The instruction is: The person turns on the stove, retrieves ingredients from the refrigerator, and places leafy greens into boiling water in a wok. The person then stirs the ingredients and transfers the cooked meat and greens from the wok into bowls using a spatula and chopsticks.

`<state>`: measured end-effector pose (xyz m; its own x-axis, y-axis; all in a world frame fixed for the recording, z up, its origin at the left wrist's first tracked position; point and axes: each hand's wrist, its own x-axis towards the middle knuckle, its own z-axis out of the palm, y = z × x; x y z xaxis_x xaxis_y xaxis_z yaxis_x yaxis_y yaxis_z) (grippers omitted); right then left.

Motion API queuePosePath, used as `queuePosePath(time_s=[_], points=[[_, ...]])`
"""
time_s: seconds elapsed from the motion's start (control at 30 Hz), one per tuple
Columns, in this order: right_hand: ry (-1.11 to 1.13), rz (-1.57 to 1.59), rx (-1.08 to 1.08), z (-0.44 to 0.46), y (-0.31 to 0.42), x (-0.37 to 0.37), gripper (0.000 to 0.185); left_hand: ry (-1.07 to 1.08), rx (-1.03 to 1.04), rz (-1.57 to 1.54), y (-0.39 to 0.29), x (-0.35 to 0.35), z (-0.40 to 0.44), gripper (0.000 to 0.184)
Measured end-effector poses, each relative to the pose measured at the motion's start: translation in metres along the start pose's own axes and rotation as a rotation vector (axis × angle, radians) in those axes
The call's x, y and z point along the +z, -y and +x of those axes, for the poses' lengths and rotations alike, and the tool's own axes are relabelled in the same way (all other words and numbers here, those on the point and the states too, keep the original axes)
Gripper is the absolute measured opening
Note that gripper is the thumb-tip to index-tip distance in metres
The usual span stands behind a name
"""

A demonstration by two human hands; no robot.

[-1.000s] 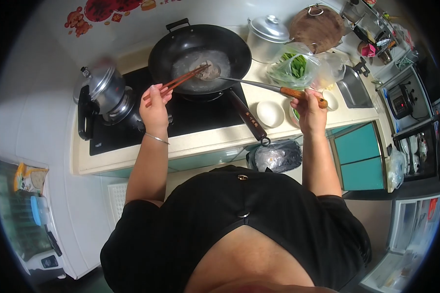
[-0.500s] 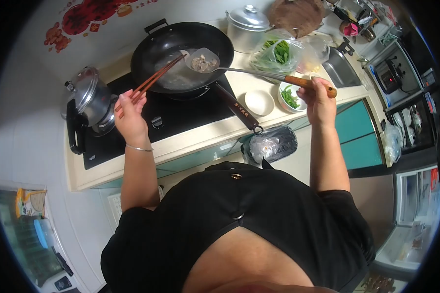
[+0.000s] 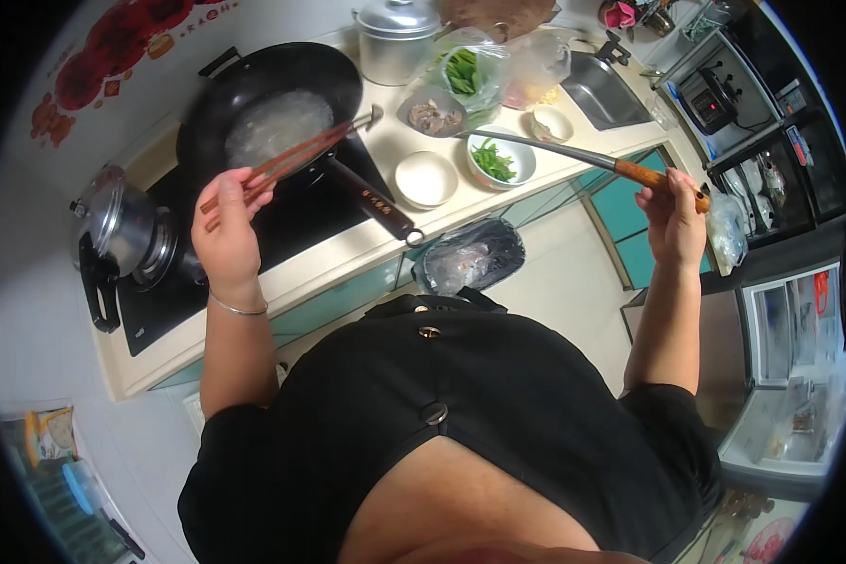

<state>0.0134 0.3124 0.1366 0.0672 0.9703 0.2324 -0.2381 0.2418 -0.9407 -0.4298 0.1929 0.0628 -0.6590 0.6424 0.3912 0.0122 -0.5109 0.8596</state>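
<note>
My left hand [image 3: 229,226] is closed around a pair of reddish-brown chopsticks [image 3: 296,158], with a small greyish piece [image 3: 376,116] at their tips, its kind unclear. They point across the right side of the black wok [image 3: 193,155], which holds cloudy, steaming liquid. In my right hand [image 3: 675,218] is the wooden handle of a long metal spatula [image 3: 578,153]. Cooked meat pieces [image 3: 434,117] lie on its broad head, which is over the counter, just left of a white bowl of cut greens [image 3: 498,162]. A small pale bowl [image 3: 426,180] sits between that bowl and the wok handle.
A pressure cooker [image 3: 122,226] stands on the black hob [image 3: 174,282] at left. Behind are a lidded aluminium pot [image 3: 398,42] and a plastic bag of greens [image 3: 465,70]. The sink [image 3: 606,89] is at right. A lined bin [image 3: 470,258] stands below the counter edge.
The spatula with the meat has moved right, out of the wok to over the counter. The chopsticks have swung right, away from the spatula head. The whole view has shifted.
</note>
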Motion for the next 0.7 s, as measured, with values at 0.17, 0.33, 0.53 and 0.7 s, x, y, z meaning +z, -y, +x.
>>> queuePosePath(time_s=[0.17,0.33,0.53,0.7], points=[[-0.058,-0.031,0.011,0.013,0.004,-0.055,0.013,0.285,-0.096,0.191,0.021,0.049,-0.009,0.022],[-0.049,-0.103,-0.018,0.029,0.003,-0.1,0.012,0.388,-0.165,0.401,0.049,0.098,-0.013,0.02],[0.187,-0.384,-0.219,0.038,-0.012,-0.107,0.006,0.449,-0.223,0.454,0.067,0.122,-0.017,0.021],[0.401,-0.695,-0.422,0.039,-0.009,-0.1,0.009,0.475,-0.331,0.573,0.067,0.122,-0.017,0.021]])
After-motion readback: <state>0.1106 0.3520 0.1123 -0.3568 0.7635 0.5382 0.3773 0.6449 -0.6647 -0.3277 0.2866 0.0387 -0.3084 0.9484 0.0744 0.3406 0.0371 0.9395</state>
